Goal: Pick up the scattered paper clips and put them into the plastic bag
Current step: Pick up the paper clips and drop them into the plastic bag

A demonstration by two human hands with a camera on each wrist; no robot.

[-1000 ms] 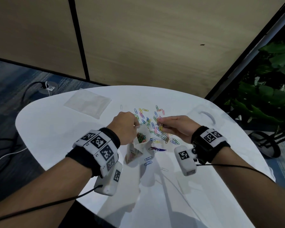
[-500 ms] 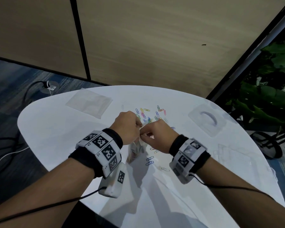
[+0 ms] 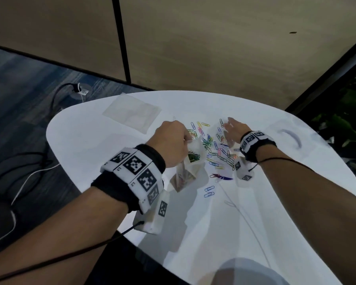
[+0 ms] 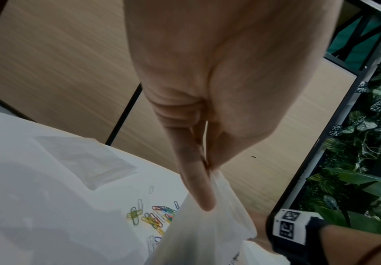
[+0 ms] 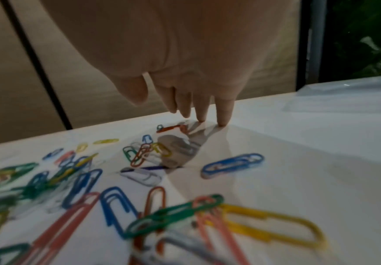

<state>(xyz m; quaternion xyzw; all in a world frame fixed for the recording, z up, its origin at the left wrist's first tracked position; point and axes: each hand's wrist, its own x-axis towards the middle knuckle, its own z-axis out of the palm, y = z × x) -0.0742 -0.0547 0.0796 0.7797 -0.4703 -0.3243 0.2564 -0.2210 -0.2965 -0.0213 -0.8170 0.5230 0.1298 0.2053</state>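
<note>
From the head view, the left hand [image 3: 170, 144] held the bag [image 3: 188, 169] up by its top edge, mouth open, a few green clips already inside; the bag hung just left of the scatter. The right hand [image 3: 233, 129] reached out flat over the far right of the clips [image 3: 218, 149], fingers straight and holding nothing. Two blue clips [image 3: 209, 191] lay nearer, apart from the rest. A flat clear sheet [image 3: 132, 114] sat at the far left of the counter [image 3: 90, 136]. How many clips the bag held was hard to tell through the creased film.

In the left wrist view, thumb and forefinger [image 4: 196, 179] pinched the thin film of the bag [image 4: 207, 233]. It looked limp and slippery, so the rim seemed the place to hold it. Its lower part ran out of frame.

In the right wrist view, the fingertips [image 5: 222, 114] touched or nearly touched the counter [image 5: 321, 143] just beyond the clips [image 5: 144, 150]; no clip was between them. The clips seemed light, stiff and smooth, lying flat and some tangled, so likely best pinched at an edge or slid into a bunch. The nearest ones were blurred.
</note>
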